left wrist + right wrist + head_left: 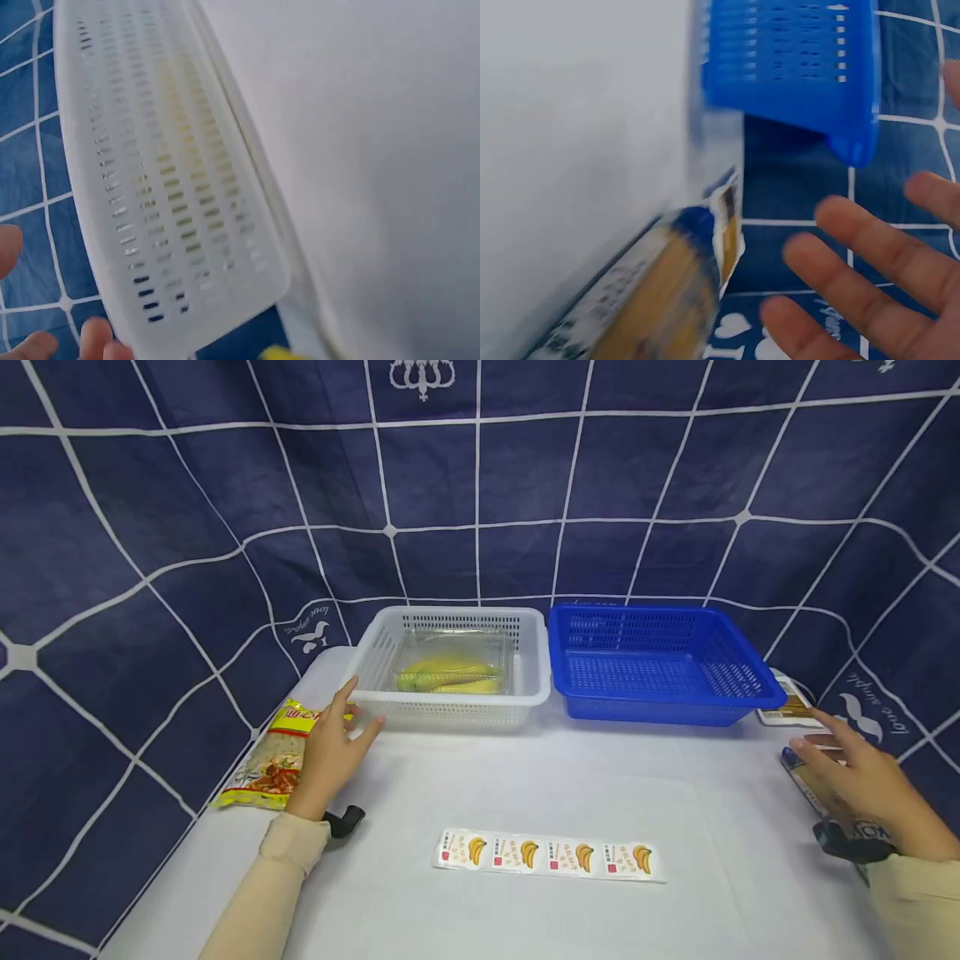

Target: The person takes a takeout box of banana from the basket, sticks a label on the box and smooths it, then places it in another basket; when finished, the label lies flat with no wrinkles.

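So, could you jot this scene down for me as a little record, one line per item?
Left hand: at the near left corner of the white basket; contact unclear
Right hand: fingers spread, not gripping the tan-and-blue packet near it
White basket contents: clear container with yellow-green fruit
Blue basket: right of the white one
Sticker strip: four banana pictures, lying flat
Yellow packet: partly behind the left hand

The right hand (pixel 900 262), fingers (pixel 855 229) spread, is apart from a blurred packet (pixel 660 296) and blue basket (pixel 799 94) on the white bench (pixel 577 112).
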A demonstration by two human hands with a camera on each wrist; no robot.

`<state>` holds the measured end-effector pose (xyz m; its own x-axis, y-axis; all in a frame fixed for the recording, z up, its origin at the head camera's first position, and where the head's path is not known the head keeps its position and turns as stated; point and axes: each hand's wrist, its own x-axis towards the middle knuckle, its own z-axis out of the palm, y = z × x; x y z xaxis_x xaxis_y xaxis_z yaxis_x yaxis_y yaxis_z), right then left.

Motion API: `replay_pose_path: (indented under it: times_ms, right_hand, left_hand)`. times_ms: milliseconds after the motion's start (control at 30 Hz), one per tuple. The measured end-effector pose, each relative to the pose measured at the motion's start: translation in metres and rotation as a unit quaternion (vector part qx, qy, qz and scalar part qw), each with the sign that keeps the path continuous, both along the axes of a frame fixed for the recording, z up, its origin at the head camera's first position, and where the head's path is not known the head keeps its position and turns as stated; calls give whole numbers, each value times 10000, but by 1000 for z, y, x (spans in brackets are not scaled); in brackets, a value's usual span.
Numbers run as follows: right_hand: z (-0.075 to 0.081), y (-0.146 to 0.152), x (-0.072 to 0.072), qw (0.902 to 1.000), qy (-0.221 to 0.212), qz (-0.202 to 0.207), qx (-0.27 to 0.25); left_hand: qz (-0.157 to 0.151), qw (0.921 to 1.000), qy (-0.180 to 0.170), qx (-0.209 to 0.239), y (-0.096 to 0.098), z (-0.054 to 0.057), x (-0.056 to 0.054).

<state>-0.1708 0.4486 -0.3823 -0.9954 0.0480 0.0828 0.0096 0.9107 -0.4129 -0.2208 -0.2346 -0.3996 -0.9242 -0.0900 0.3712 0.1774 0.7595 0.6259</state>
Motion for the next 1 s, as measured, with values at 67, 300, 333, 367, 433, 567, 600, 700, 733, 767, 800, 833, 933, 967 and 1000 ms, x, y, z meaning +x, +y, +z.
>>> replay_pose_path:
  times_ms: [67, 300, 333, 367, 433, 567, 600, 700, 733, 767, 800, 833, 933, 967, 1000]
  right_hand:
    - [5, 1, -5, 9995, -90, 152, -248]
    - [11, 3, -17, 9862, -162, 987, -1317]
    - [10, 4, -18, 9800, -164, 1191, -1587]
    - [10, 4, -20, 9724, -204, 1372, -1875]
    - [11, 5, -24, 9563, -321, 1651, -2390]
    - [16, 2, -32, 9385, -502, 1916, -2828]
    - [18, 1, -34, 9360, -540, 1967, -2870]
    - [22, -4, -41, 9268, -595, 2210, -2977]
    - [23, -6, -44, 9200, -644, 2306, -3102]
    - [24, -7, -47, 9104, -680, 2439, -3273]
    - [24, -9, -50, 8967, -747, 2577, -3521]
    - [24, -10, -53, 8815, -816, 2722, -3770]
    - [24, -13, -63, 8286, -1075, 3064, -4560]
    - [24, -14, -66, 8137, -1142, 3147, -4753]
    - [25, -16, -69, 8061, -1187, 3150, -4867]
  left_hand:
    - [-134, 9981, -272, 536, -1, 0, -2]
    - [-581, 9593, -915, 2607, 5, -5, -12]
    - [-602, 9501, -965, 2905, 6, -5, -13]
    - [-596, 9411, -1012, 3170, 8, -5, -15]
    - [-554, 9245, -1092, 3609, 12, -6, -17]
    - [-527, 9005, -1169, 4156, 20, -9, -23]
    - [-536, 8976, -1158, 4219, 22, -10, -24]
    - [-574, 8912, -1081, 4367, 26, -14, -29]
    - [-564, 8904, -1037, 4397, 27, -15, -30]
    - [-546, 8897, -975, 4427, 29, -17, -31]
    - [-506, 8893, -899, 4455, 30, -19, -33]
    - [-467, 8888, -828, 4483, 32, -21, -34]
    - [-295, 8893, -579, 4526, 37, -24, -38]
    - [-246, 8898, -497, 4530, 38, -25, -40]
    - [-190, 8898, -430, 4539, 40, -26, -41]
